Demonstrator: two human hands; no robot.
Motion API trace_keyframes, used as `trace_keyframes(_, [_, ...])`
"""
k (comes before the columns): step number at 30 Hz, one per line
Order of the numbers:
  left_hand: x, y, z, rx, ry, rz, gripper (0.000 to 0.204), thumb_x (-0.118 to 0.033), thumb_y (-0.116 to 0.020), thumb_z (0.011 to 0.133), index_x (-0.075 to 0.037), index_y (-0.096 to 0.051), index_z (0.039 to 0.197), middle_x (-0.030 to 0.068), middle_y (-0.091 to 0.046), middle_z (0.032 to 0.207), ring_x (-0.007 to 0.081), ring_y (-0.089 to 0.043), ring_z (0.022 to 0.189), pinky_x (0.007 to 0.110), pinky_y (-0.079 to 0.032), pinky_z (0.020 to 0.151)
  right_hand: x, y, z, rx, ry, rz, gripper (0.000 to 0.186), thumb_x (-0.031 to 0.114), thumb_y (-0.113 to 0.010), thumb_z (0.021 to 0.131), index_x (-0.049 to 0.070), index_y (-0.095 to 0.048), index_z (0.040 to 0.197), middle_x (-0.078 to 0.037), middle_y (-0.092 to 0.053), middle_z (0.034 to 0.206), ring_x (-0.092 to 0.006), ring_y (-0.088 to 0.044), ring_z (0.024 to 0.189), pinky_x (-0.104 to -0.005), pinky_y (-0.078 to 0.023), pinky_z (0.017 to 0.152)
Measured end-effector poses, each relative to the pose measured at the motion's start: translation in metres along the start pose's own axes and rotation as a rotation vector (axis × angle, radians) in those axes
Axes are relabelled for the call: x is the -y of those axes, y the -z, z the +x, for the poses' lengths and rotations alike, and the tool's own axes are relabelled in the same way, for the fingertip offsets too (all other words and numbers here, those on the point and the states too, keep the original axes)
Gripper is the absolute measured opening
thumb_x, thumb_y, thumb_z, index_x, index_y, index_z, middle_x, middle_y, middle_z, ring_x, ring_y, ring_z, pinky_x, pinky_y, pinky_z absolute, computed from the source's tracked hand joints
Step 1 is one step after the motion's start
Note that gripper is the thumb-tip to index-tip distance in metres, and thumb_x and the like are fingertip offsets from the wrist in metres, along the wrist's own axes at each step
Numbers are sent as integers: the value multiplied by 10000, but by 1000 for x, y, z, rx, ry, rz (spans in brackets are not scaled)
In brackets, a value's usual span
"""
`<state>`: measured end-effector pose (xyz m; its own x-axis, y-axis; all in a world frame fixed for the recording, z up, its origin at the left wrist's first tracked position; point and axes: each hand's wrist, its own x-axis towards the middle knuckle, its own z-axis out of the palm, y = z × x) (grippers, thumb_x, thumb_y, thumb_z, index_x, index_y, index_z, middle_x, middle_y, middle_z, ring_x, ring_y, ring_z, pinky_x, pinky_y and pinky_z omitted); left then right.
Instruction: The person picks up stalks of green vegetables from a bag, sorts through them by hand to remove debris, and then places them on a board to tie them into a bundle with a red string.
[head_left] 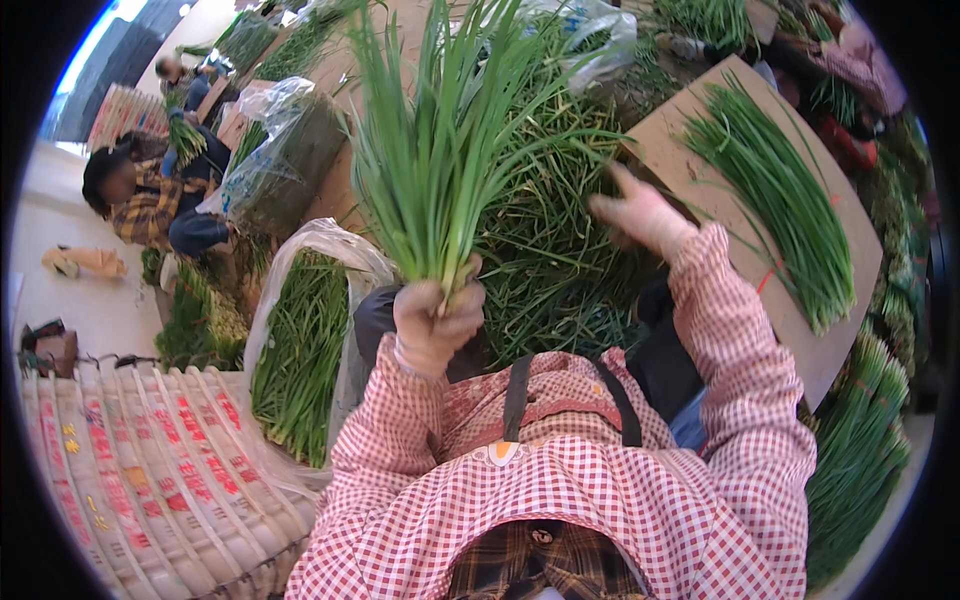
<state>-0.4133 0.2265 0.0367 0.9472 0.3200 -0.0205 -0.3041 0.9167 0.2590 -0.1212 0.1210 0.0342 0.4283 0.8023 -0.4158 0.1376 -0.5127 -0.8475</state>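
Observation:
My gloved left hand [438, 325] grips a bunch of garlic chives [435, 185] by the pale stem ends, its green leaves fanning upward. Off to the right, my gloved right hand [648, 216] is held with fingers apart and nothing in them, slightly blurred. It is over the edge of a heap of loose, tangled chive leaves [560, 240] in front of me. Beside that hand, a flat brown board [660, 125] carries a neat bundle of chives [775, 200], and a thin red tie [768, 277] lies by it.
On my left stands an open clear plastic bag [375, 255] of chives [300, 360], next to stacked white printed sacks [150, 470]. More bundles [860, 460] stand at the lower right. A person in a plaid shirt [150, 215] sits far left, near a plastic-covered pile [275, 150].

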Motion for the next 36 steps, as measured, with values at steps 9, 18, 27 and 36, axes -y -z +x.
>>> trace_keyframes(9, [50, 44, 59, -439, 37, 436, 310, -42, -659, 759, -19, -644, 1068, 27, -648, 846, 126, -573, 690, 211, -372, 515, -27, -81, -42, 376, -31, 709, 833, 418, -755, 818, 39, -341, 1433, -127, -542, 1255, -222, -553, 1081, -363, -496, 888])
trace_keyframes(18, [101, 85, 60, -872, 266, 245, 363, -272, -577, 892, -86, -549, 1202, 94, -633, 1119, 236, -610, 982, 375, -507, 848, -46, -127, -21, 30, -59, 471, 999, 170, -927, 580, 6, -358, 1385, -141, -589, 1236, -276, -549, 1165, -385, -426, 1016])
trace_keyframes(27, [101, 97, 39, -87, 150, 950, 885, -259, -886, 636, -44, -404, 1346, 86, -574, 1154, 179, -535, 1087, 319, -462, 945, -47, -82, -28, 155, -1, 384, 824, 12, -849, 595, 17, -446, 1314, -101, -622, 1157, -219, -604, 1030, -348, -497, 911])
trace_keyframes(36, [67, 53, 18, -365, -137, 253, 719, -446, -691, 848, 74, -471, 1294, 179, -584, 1235, 325, -570, 1151, 490, -456, 1028, -8, -89, -111, 327, 128, -643, 813, 273, -811, 599, -10, -417, 1252, -253, -632, 1034, -408, -625, 1003, -408, -526, 843])
